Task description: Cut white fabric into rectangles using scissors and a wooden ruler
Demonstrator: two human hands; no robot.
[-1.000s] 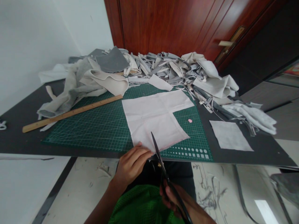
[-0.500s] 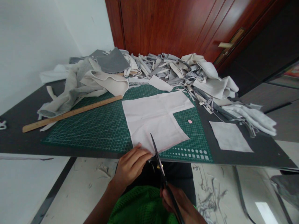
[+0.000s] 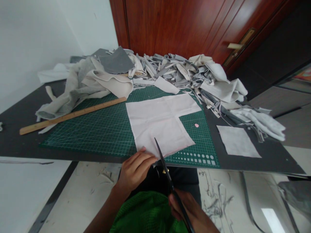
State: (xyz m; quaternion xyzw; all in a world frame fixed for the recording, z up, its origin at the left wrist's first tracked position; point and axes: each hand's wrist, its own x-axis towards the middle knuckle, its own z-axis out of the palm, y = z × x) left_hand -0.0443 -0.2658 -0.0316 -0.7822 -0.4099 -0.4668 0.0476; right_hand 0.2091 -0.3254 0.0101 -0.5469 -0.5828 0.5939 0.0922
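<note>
A piece of pale pinkish-white fabric (image 3: pixel 165 129) with a corner cut out lies on a green cutting mat (image 3: pixel 97 129). My left hand (image 3: pixel 137 166) is closed at its near edge, fingers over the cloth and thumb hidden. Black-handled scissors (image 3: pixel 167 174) are gripped in my right hand (image 3: pixel 186 205). One blade lies over the fabric, pointing away from me, just beside my left fingertips. Where the other blade is under the cloth's edge cannot be made out fully. A small pink piece (image 3: pixel 196 125), perhaps chalk, lies on the mat right of the fabric.
A wooden ruler (image 3: pixel 73 115) slants across the mat's left side. Crumpled grey and cream cloth (image 3: pixel 80 87) is heaped behind it, and a pile of scraps (image 3: pixel 170 69) lines the back. On the right lies a pale fabric square (image 3: pixel 238 141). Offcuts (image 3: pixel 218 207) litter the floor.
The whole view has shifted slightly. Both hands, the scissors and the fabric keep nearly the same places relative to one another.
</note>
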